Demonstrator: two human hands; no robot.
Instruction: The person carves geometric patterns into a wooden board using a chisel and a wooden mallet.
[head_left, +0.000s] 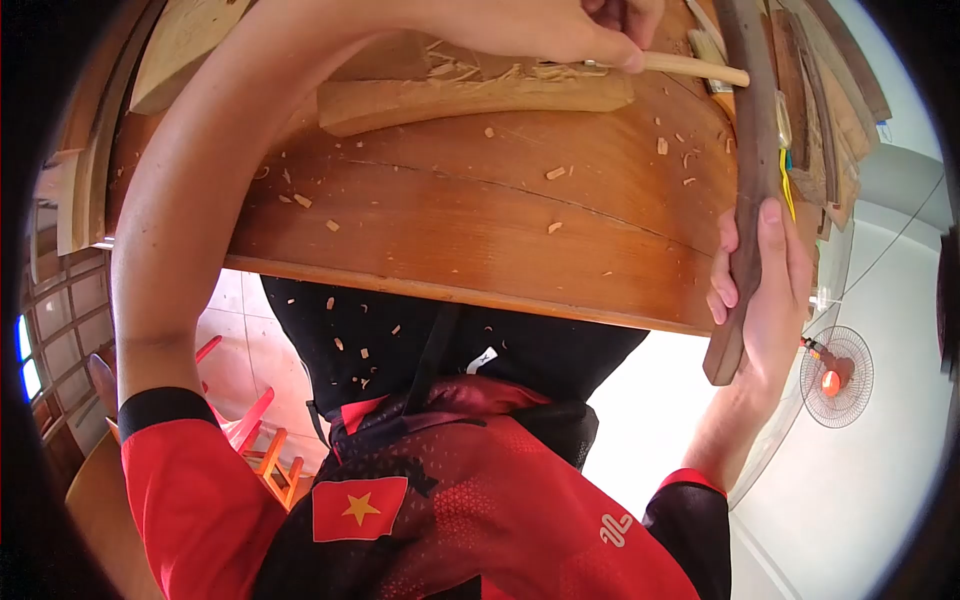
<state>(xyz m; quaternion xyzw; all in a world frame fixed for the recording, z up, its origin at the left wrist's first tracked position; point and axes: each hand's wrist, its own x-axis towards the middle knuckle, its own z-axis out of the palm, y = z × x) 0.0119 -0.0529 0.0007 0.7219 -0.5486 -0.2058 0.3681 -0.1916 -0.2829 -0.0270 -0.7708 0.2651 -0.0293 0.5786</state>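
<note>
Brown bar [752, 150] in right hand [770, 300] — handle [695, 68] in left hand [575, 28].

The red shirt [470, 490] bears a yellow-star flag [360, 509] and logo [616, 531].

Mat'ls: mostly wood, mixed finish

Tabletop [420, 225], ctr of frame: brown wood, glossy, looks varnished, w/ long crack. Block [470, 106], upper ctr: pale wood, matt, side fairly smooth, top rough & splintery. Handle [692, 67], upper rt: light wood, smooth, slight sheen. Bar [757, 130], rt: dk wood, smooth-ish, low sheen. Chips [556, 173], ctr: raw wood, matt. Shirt [480, 490], btm ctr: red/blk cloth, smooth, dotted print. Lap cloth [550, 350], ctr: blk, matt. Stool [273, 457], lower L: orange, looks plastic, smooth.
</note>
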